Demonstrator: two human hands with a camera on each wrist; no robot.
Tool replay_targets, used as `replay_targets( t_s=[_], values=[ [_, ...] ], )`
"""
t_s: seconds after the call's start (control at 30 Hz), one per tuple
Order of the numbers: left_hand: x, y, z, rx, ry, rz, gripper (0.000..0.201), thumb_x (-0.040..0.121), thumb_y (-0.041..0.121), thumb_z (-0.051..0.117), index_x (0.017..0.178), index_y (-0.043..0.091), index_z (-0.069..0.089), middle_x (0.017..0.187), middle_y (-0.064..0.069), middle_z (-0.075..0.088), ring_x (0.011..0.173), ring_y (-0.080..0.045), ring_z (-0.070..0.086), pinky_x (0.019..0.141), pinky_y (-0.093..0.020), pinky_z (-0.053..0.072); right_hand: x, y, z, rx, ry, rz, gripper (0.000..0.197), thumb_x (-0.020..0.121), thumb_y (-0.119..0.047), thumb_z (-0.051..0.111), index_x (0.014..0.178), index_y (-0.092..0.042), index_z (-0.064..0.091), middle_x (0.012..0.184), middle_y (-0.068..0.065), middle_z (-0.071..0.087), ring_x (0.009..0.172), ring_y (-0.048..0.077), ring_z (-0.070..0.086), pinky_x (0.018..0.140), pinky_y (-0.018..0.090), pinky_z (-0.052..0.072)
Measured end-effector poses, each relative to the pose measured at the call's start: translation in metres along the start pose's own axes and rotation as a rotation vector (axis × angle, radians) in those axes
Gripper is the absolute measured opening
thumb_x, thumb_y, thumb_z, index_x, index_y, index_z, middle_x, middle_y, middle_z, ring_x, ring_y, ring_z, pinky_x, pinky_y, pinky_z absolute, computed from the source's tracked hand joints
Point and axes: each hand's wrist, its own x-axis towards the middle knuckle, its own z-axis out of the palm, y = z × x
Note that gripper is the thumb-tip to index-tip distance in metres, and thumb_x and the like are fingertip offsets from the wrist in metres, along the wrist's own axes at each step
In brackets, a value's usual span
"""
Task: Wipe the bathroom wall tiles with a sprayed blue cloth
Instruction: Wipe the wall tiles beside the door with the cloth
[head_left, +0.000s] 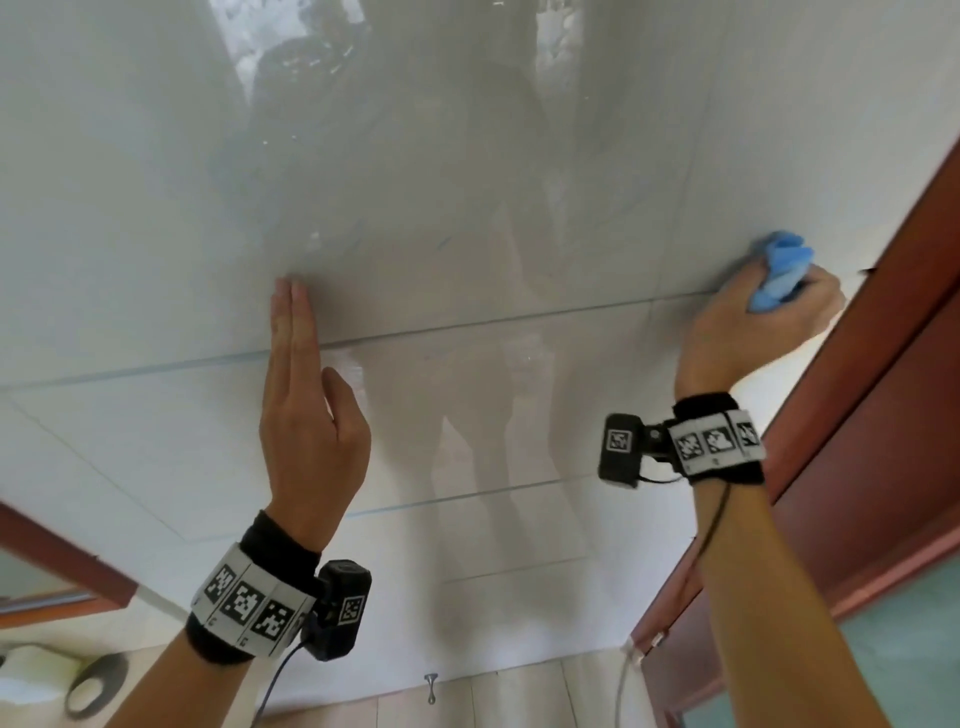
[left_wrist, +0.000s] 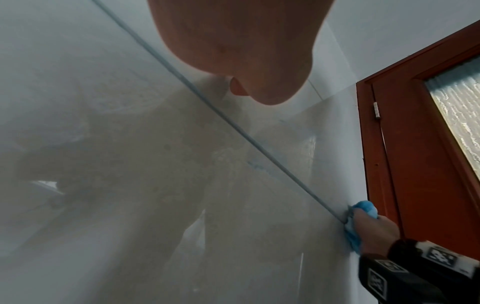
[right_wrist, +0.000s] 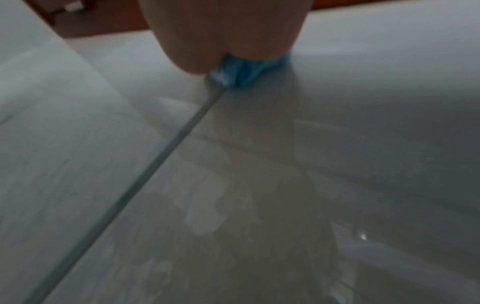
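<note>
Glossy pale wall tiles (head_left: 467, 182) fill the head view, crossed by a horizontal grout line (head_left: 467, 325). My right hand (head_left: 763, 317) grips a bunched blue cloth (head_left: 782, 273) and presses it to the wall at the grout line, close to the door frame. The left wrist view shows the blue cloth (left_wrist: 363, 209) in the right hand (left_wrist: 374, 230) beside the grout line (left_wrist: 207, 102). In the blurred right wrist view the cloth (right_wrist: 249, 70) sits under the hand on the tile. My left hand (head_left: 306, 395) lies flat on the wall with straight fingers, holding nothing.
A reddish-brown wooden door frame (head_left: 883, 338) runs along the right, just beyond the cloth; its frosted glass pane (left_wrist: 462, 115) shows in the left wrist view. Another wooden edge (head_left: 62, 551) sits at lower left. A small metal fitting (head_left: 431, 686) hangs low on the wall.
</note>
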Motion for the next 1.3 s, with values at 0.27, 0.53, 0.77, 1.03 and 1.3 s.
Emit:
replay_targets(
  t_s=[0.27, 0.53, 0.77, 1.03, 1.3],
  values=[
    [0.016, -0.017, -0.02, 0.016, 0.076, 0.001, 0.078, 0.088, -0.025, 0.039, 0.161, -0.003, 0.023, 0.171, -0.015, 0.021, 0.159, -0.026, 0.022, 0.128, -0.033, 0.026, -0.108, -0.101, 0.05, 0.188, -0.192, -0.276, 0.017, 0.083, -0.009, 0.067, 0.092, 0.005, 0.07, 0.105, 0.021, 0.065, 0.101, 0.028, 0.055, 0.089, 0.043, 0.043],
    [0.022, -0.027, -0.059, -0.008, 0.176, 0.011, 0.075, 0.088, -0.023, 0.034, 0.16, -0.007, 0.021, 0.169, -0.022, 0.021, 0.159, -0.03, 0.022, 0.129, -0.046, 0.024, -0.222, -0.147, 0.047, 0.215, -0.804, -0.636, 0.032, 0.077, -0.008, 0.086, 0.107, -0.007, 0.076, 0.123, 0.013, 0.066, 0.106, 0.032, 0.053, 0.091, 0.041, 0.041],
    [0.026, -0.038, -0.079, -0.032, 0.2, 0.016, 0.077, 0.088, -0.024, 0.035, 0.161, -0.006, 0.019, 0.17, -0.021, 0.019, 0.16, -0.029, 0.02, 0.13, -0.045, 0.023, -0.117, -0.137, 0.044, 0.281, -0.341, -0.386, 0.02, 0.084, -0.006, 0.072, 0.102, -0.009, 0.068, 0.113, 0.021, 0.065, 0.106, 0.032, 0.055, 0.096, 0.026, 0.038],
    [0.037, -0.055, -0.088, -0.019, 0.219, 0.001, 0.076, 0.089, -0.022, 0.036, 0.161, -0.006, 0.019, 0.17, -0.02, 0.02, 0.16, -0.026, 0.02, 0.13, -0.039, 0.021, -0.203, -0.15, 0.057, 0.21, -0.58, -0.488, 0.033, 0.079, -0.014, 0.07, 0.112, -0.01, 0.065, 0.11, 0.022, 0.066, 0.104, 0.028, 0.05, 0.088, 0.043, 0.039],
    [0.049, -0.052, -0.093, -0.074, 0.225, 0.031, 0.076, 0.089, -0.021, 0.035, 0.161, -0.006, 0.017, 0.171, -0.019, 0.018, 0.16, -0.025, 0.018, 0.13, -0.037, 0.02, -0.183, -0.166, 0.055, 0.274, -0.594, -0.519, 0.028, 0.082, -0.015, 0.073, 0.108, -0.009, 0.064, 0.11, 0.016, 0.061, 0.102, 0.026, 0.048, 0.089, 0.039, 0.041]
  ],
)
